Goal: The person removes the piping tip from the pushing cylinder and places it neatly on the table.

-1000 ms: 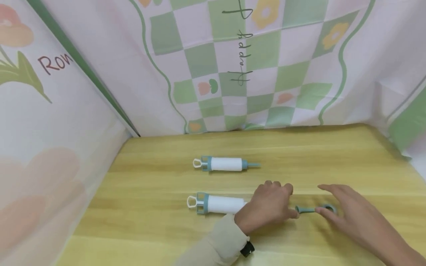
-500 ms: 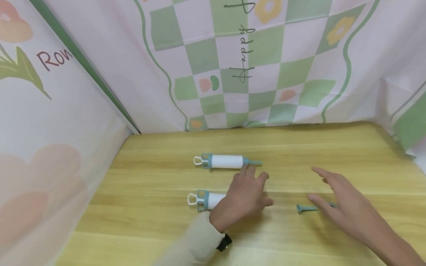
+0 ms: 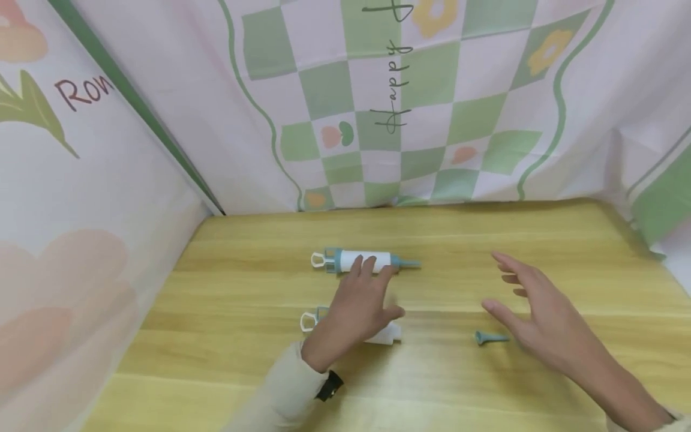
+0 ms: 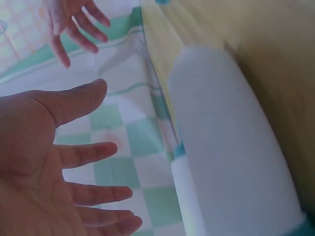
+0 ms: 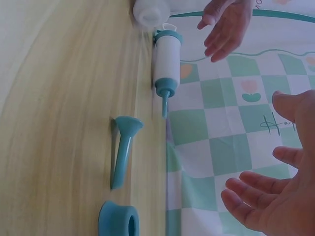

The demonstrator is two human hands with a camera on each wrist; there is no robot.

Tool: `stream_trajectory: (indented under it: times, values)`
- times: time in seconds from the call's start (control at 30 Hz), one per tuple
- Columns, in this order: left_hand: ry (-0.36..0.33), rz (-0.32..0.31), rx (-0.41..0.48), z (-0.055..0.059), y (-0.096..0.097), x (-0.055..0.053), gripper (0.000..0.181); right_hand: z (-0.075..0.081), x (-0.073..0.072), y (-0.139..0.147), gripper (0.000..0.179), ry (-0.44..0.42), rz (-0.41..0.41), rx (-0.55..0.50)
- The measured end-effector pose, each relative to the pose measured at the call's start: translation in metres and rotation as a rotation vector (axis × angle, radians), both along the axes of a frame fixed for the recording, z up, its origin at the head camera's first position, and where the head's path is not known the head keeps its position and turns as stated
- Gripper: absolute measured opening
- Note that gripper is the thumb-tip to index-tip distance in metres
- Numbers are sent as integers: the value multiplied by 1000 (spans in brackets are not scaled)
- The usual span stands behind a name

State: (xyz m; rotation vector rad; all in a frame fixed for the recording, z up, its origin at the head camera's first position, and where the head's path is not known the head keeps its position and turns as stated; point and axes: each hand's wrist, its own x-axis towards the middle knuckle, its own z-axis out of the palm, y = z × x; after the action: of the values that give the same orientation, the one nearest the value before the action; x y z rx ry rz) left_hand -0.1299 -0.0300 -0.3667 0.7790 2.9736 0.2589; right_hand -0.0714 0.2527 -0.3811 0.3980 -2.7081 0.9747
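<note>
My left hand [image 3: 358, 309] hovers with spread fingers over the nearer white-and-teal syringe [image 3: 385, 336], hiding much of its barrel. Its fingertips overlap the farther syringe [image 3: 348, 259] in the head view. The left wrist view has that palm apart from the white barrel [image 4: 226, 137]. My right hand [image 3: 540, 318] is raised above the table, thumb and fingers apart, holding nothing. Below it lies a small teal nozzle [image 3: 491, 338] with a flared end. A teal ring cap [image 5: 118, 219] appears beside the nozzle in the right wrist view; the right hand hides it in the head view.
The wooden table [image 3: 232, 354] carries both syringes side by side, white loop handles to the left. The farther one has a thin teal tip. A checked, flower-print cloth [image 3: 426, 108] hangs along the back, with another printed cloth [image 3: 81, 198] at the left.
My left hand has moved left from beside the nozzle to over the syringes. My right hand has let go of the nozzle and risen. The nozzle stays on the table.
</note>
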Motion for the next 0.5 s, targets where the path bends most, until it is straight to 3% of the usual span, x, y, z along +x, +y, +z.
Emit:
stream_trajectory:
  times: [0.23, 0.5]
  values:
    - [57, 44, 48, 3, -27, -10, 75, 1, -11, -2, 73, 42, 47, -50]
    - [71, 77, 118, 7, -48, -22, 77, 3, -30, -3, 71, -21, 68, -29]
